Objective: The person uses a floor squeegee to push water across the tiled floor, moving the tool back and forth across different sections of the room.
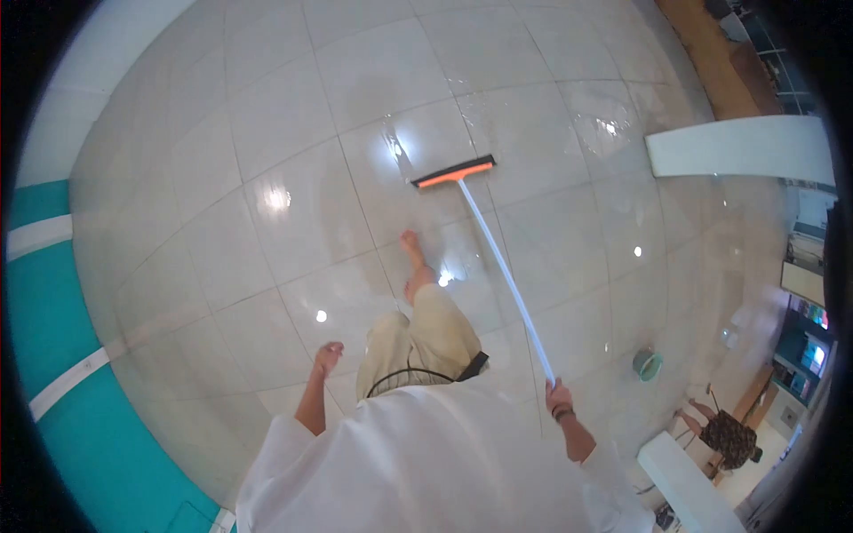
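Note:
My right hand (558, 395) is closed around the top end of a floor squeegee's long pale handle (509, 280). At the far end, the orange and black squeegee head (455, 172) lies on the wet tiled floor (293, 151). My left hand (329, 357) hangs beside my left leg, empty, with loosely bent fingers a little apart. One bare foot (410, 238) shows ahead of my light trousers. Wet streaks and lamp reflections lie around the squeegee head.
A green bucket (648, 363) stands on the floor to the right. Beyond it another person (727, 437) in dark patterned clothes is near a white pillar (689, 480). A second white pillar (737, 149) rises at upper right. A teal and white wall (67, 355) borders the left.

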{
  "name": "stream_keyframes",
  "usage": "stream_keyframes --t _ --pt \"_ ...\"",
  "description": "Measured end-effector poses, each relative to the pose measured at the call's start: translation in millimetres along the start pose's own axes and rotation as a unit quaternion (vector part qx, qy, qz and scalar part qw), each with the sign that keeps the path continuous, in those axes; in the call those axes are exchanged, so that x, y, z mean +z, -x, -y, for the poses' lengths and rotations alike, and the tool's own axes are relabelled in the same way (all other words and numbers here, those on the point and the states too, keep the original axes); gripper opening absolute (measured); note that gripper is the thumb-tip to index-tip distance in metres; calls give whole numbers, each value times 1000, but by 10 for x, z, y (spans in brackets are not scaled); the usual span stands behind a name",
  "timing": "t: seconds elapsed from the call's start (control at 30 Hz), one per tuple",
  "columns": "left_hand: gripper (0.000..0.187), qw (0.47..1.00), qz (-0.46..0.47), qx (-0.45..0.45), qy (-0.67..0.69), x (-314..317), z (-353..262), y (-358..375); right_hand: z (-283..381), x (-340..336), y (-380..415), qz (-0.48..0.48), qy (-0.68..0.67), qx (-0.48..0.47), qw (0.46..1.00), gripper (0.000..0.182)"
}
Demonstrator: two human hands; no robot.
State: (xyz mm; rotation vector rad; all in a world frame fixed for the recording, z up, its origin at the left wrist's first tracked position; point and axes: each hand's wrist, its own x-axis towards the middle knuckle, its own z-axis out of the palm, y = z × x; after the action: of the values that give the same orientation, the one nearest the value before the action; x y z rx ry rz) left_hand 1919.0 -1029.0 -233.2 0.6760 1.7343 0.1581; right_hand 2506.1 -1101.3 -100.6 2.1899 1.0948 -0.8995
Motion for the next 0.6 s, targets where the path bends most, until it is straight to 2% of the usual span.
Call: stream_keyframes --t 0.1,0.13,0.17,0.2,0.23,0.3,0.37,0.4,0.47,0.6 --pt "23 997 -42 -12 61 28 -300 -119 -610 337 932 42 -3 40 998 37" --pt "23 997 -40 -6 63 -62 -202 67 -720 560 1488 67 10 64 996 35" --pt "23 996 -44 -11 80 -33 -244 135 -752 579 1832 93 30 111 989 34" --pt "22 994 -50 -16 96 -3 -274 163 -1009 779 2065 116 11 116 986 34" --pt "26 992 -50 9 118 68 -174 174 -1047 756 2325 125 13 151 981 36" --pt "26 996 3 -25 85 162 137 176 -1093 732 2757 141 14 204 969 38" --pt "26 991 17 -33 126 329 459 222 -1131 773 2893 142 -1 213 967 37" --pt "27 990 14 -88 114 399 398 377 -1166 796 2926 137 -12 217 967 37" --pt "28 987 53 -121 93 475 490 595 -1146 886 3002 131 -27 212 968 37" --pt "30 991 95 -95 5 693 664 654 -1232 929 2769 67 -111 155 979 38"
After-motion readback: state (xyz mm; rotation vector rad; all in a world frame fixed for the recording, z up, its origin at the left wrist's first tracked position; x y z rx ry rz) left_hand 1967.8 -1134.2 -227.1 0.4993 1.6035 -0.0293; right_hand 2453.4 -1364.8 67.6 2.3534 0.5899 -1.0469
